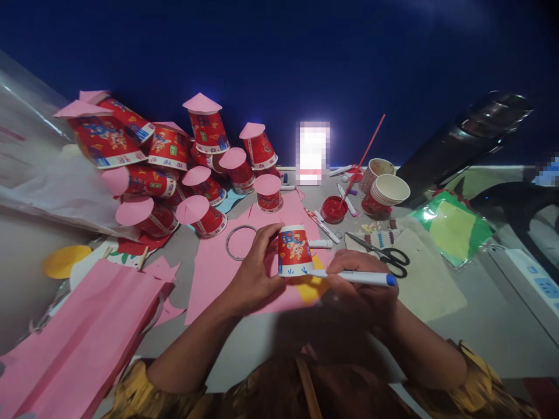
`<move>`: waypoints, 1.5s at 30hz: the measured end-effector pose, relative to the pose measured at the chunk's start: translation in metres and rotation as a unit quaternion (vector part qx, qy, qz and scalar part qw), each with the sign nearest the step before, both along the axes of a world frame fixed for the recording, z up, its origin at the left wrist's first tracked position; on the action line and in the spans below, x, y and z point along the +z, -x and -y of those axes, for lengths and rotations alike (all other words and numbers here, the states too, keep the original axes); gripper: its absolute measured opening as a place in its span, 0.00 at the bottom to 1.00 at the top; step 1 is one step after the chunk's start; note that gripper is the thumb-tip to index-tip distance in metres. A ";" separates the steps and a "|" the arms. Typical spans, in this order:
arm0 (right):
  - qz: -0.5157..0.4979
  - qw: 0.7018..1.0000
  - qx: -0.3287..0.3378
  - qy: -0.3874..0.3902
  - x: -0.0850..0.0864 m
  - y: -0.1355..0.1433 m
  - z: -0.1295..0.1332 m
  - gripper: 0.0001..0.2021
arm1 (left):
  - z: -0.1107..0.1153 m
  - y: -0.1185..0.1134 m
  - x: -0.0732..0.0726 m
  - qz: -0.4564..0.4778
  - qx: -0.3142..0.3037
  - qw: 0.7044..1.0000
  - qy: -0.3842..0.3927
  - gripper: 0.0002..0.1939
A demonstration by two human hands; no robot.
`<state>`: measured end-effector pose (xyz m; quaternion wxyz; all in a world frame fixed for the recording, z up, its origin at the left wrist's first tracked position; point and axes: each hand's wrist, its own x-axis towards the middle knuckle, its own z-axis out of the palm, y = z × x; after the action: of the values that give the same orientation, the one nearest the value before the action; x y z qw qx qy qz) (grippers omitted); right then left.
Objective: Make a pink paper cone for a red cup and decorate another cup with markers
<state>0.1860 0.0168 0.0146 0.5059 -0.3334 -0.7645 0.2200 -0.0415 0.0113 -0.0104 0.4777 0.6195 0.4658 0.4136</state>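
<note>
My left hand grips a red paper cup by its left side, over the pink paper. The cup is upside down, with a blue window, a colourful figure and blue strokes on its white band. A white marker with a blue end is pinched in my right hand. Its tip touches the white band at the cup's lower right. Beneath the hands lie pink paper and a yellow paper piece. A grey tape ring lies just left of the cup, partly behind my left hand.
Several red cups with pink cone roofs are piled at the back left. Black scissors lie to the right. A red paint pot with a brush stands before stacked paper cups. A pink paper bag is at left.
</note>
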 end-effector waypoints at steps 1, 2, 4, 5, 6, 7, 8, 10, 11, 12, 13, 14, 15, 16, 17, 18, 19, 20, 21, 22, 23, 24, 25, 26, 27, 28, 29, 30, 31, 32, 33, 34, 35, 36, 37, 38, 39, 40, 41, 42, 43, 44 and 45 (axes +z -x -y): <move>-0.006 1.000 -0.009 0.000 -0.001 0.000 0.000 0.06 | 0.000 0.000 0.001 0.004 0.000 1.000 0.002 0.43; -0.010 1.000 -0.019 -0.001 -0.001 0.000 0.000 0.06 | 0.000 0.000 0.001 0.008 0.002 1.000 0.002 0.42; -0.010 0.999 -0.034 -0.006 -0.003 0.001 0.000 0.06 | 0.000 -0.001 0.002 0.008 0.007 1.000 0.003 0.42; -0.004 0.999 -0.035 -0.006 -0.004 0.001 0.000 0.07 | 0.000 -0.001 0.003 0.008 0.009 1.000 0.004 0.42; -0.001 0.999 -0.032 -0.006 -0.005 0.000 0.000 0.07 | 0.000 -0.001 0.003 0.008 0.011 1.000 0.007 0.42; 0.000 1.000 -0.027 -0.005 -0.005 0.000 0.001 0.07 | 0.000 -0.002 0.004 0.009 0.010 1.000 0.011 0.42; -0.001 1.000 -0.024 -0.003 -0.006 -0.001 0.001 0.07 | 0.000 -0.002 0.004 0.012 0.008 1.000 0.016 0.42; -0.004 1.000 -0.029 0.001 -0.006 -0.003 0.001 0.07 | 0.000 -0.003 0.003 0.025 0.004 0.999 0.027 0.42; -0.006 0.999 -0.037 0.000 -0.006 -0.005 0.001 0.07 | 0.000 -0.003 0.003 0.035 0.004 0.999 0.033 0.42; -0.002 0.999 -0.047 -0.002 -0.006 -0.006 0.001 0.07 | 0.000 -0.003 0.002 0.047 0.004 0.998 0.039 0.42; 0.005 0.998 -0.056 -0.006 -0.005 -0.007 0.000 0.07 | 0.000 -0.003 0.001 0.062 0.006 0.997 0.046 0.43; 0.013 0.998 -0.061 -0.014 -0.005 -0.007 -0.001 0.06 | 0.000 -0.003 0.000 0.081 0.008 0.995 0.054 0.43; 0.021 0.998 -0.057 -0.024 -0.006 -0.007 -0.003 0.06 | 0.000 -0.004 -0.001 0.103 0.010 0.993 0.063 0.44; 0.030 0.998 -0.047 -0.033 -0.006 -0.007 -0.005 0.06 | 0.000 -0.004 -0.002 0.125 0.009 0.989 0.074 0.44; 0.037 0.998 -0.034 -0.043 -0.007 -0.006 -0.007 0.07 | 0.001 -0.004 -0.004 0.146 0.005 0.985 0.087 0.45; 0.042 0.998 -0.023 -0.050 -0.009 -0.006 -0.008 0.08 | 0.001 -0.005 -0.005 0.165 0.000 0.981 0.098 0.45; 0.046 0.997 -0.016 -0.056 -0.011 -0.005 -0.010 0.08 | 0.001 -0.005 -0.006 0.181 -0.007 0.978 0.106 0.46; 0.053 0.997 -0.016 -0.061 -0.013 -0.004 -0.011 0.07 | 0.002 -0.006 -0.008 0.194 -0.012 0.975 0.112 0.47; 0.062 0.996 -0.018 -0.065 -0.016 -0.003 -0.012 0.05 | 0.002 -0.007 -0.010 0.204 -0.015 0.972 0.114 0.48; 0.071 0.995 -0.021 -0.070 -0.017 -0.002 -0.013 0.03 | 0.002 -0.007 -0.012 0.210 -0.015 0.971 0.115 0.48; 0.082 0.994 -0.021 -0.074 -0.019 -0.002 -0.013 0.02 | 0.002 -0.008 -0.014 0.211 -0.015 0.970 0.116 0.49; 0.094 0.992 -0.019 -0.076 -0.020 -0.002 -0.013 0.02 | 0.002 -0.008 -0.015 0.208 -0.014 0.971 0.119 0.49; 0.107 0.991 -0.016 -0.078 -0.021 -0.003 -0.013 0.02 | 0.002 -0.008 -0.017 0.203 -0.013 0.972 0.121 0.50; 0.122 0.989 -0.013 -0.080 -0.022 -0.003 -0.013 0.02 | 0.002 -0.008 -0.018 0.195 -0.014 0.973 0.123 0.50; 0.135 0.987 -0.012 -0.081 -0.022 -0.004 -0.012 0.02 | 0.002 -0.008 -0.019 0.189 -0.017 0.974 0.127 0.51; 0.146 0.986 -0.013 -0.082 -0.023 -0.004 -0.012 0.02 | 0.002 -0.008 -0.019 0.184 -0.022 0.974 0.129 0.53; 0.152 0.985 -0.017 -0.084 -0.023 -0.005 -0.011 0.03 | 0.001 -0.007 -0.018 0.180 -0.026 0.975 0.129 0.55; 0.152 0.984 -0.021 -0.091 -0.024 -0.005 -0.010 0.03 | 0.001 -0.005 -0.016 0.178 -0.029 0.975 0.126 0.56; 0.147 0.984 -0.023 -0.102 -0.025 -0.004 -0.009 0.04 | 0.002 -0.004 -0.014 0.175 -0.033 0.977 0.121 0.58; 0.141 0.983 -0.021 -0.118 -0.026 -0.003 -0.008 0.04 | 0.002 -0.002 -0.011 0.168 -0.039 0.978 0.114 0.58; 0.134 0.982 -0.015 -0.136 -0.027 -0.002 -0.008 0.05 | 0.002 0.000 -0.008 0.155 -0.045 0.981 0.107 0.58; 0.128 0.980 -0.004 -0.153 -0.028 -0.001 -0.007 0.06 | 0.003 0.002 -0.005 0.134 -0.050 0.984 0.102 0.57; 0.125 0.978 0.009 -0.166 -0.028 0.000 -0.007 0.06 | 0.003 0.004 -0.001 0.107 -0.054 0.988 0.102 0.55; 0.121 0.977 0.019 -0.172 -0.028 0.001 -0.007 0.07 | 0.003 0.005 0.002 0.076 -0.054 0.990 0.103 0.53; 0.120 0.978 0.027 -0.171 -0.028 0.001 -0.007 0.07 | 0.004 0.006 0.005 0.048 -0.052 0.992 0.105 0.51; 0.119 0.979 0.033 -0.164 -0.026 0.000 -0.008 0.06 | 0.003 0.007 0.008 0.028 -0.048 0.993 0.106 0.49; 0.125 0.980 0.038 -0.149 -0.024 -0.001 -0.009 0.06 | 0.003 0.007 0.010 0.018 -0.045 0.994 0.103 0.48; 0.134 0.982 0.042 -0.130 -0.021 -0.003 -0.010 0.06 | 0.002 0.008 0.011 0.016 -0.043 0.994 0.098 0.47; 0.141 0.983 0.046 -0.111 -0.018 -0.006 -0.010 0.06 | 0.001 0.008 0.011 0.021 -0.042 0.995 0.091 0.46; 0.145 0.984 0.047 -0.091 -0.014 -0.008 -0.010 0.06 | 0.001 0.008 0.011 0.028 -0.038 0.995 0.082 0.45; 0.135 0.987 0.043 -0.079 -0.011 -0.009 -0.010 0.06 | 0.000 0.007 0.011 0.035 -0.033 0.996 0.074 0.44; 0.113 0.990 0.036 -0.073 -0.008 -0.010 -0.008 0.07 | -0.001 0.007 0.010 0.039 -0.027 0.997 0.066 0.44; 0.084 0.993 0.026 -0.074 -0.005 -0.010 -0.007 0.07 | -0.001 0.007 0.010 0.038 -0.018 0.997 0.060 0.43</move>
<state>0.1963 0.0235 0.0091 0.4568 -0.2925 -0.8271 0.1472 -0.0485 0.0125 -0.0006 0.5386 0.5823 0.4597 0.3994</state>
